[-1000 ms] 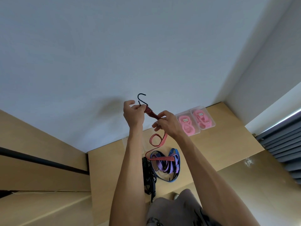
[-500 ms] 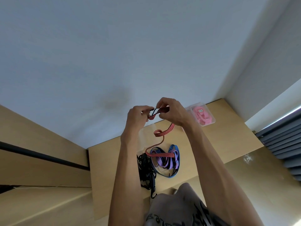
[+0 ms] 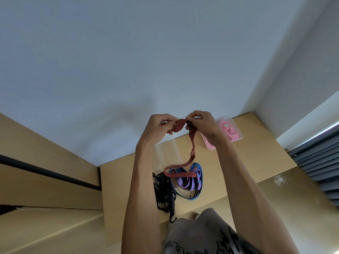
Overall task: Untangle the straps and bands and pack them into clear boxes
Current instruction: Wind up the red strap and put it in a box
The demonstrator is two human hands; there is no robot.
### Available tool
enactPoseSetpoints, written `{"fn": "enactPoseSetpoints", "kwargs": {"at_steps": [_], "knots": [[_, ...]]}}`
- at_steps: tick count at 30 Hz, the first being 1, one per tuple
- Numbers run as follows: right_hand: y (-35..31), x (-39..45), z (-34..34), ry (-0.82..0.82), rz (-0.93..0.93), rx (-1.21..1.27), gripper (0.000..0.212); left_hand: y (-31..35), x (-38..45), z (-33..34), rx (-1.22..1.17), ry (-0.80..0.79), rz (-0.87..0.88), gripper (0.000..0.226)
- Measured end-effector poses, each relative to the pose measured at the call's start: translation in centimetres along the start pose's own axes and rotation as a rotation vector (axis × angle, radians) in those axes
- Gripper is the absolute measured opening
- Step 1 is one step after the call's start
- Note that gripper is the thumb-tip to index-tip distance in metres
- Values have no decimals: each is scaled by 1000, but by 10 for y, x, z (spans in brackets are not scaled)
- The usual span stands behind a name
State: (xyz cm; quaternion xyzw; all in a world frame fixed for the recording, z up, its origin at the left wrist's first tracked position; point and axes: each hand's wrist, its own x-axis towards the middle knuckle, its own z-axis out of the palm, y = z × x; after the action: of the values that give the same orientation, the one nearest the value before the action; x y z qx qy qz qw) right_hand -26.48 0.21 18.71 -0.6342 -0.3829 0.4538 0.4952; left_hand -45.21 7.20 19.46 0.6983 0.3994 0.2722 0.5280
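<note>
Your worktop's point(image 3: 247, 162) right edge lies bare; black cords point(image 3: 165, 193) and blue-purple straps point(image 3: 190, 182) crowd its front edge.

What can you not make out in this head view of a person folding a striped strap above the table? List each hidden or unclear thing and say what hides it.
1. The red strap's hook: hidden inside the right hand.
2. The nearer pink box: mostly behind the right wrist.
3. The empty clear box: partly behind the left hand, its edges faint.
4. The black cord: too tangled to count strands.
5. The pink label: too small to read.
</note>
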Motion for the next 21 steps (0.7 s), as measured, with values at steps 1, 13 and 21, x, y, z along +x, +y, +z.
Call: {"fn": "enactPoseSetpoints", "kwargs": {"at_steps": [1, 13, 21], "knots": [[2, 0, 1, -13, 19, 34, 15, 1, 0, 1, -61, 47, 16, 23], [11, 1, 22, 48, 95, 301, 14, 3, -4, 33, -393, 148, -147, 20], [26, -9, 19, -58, 147, 103, 39, 5, 3, 22, -284, 382, -40, 22]]}}
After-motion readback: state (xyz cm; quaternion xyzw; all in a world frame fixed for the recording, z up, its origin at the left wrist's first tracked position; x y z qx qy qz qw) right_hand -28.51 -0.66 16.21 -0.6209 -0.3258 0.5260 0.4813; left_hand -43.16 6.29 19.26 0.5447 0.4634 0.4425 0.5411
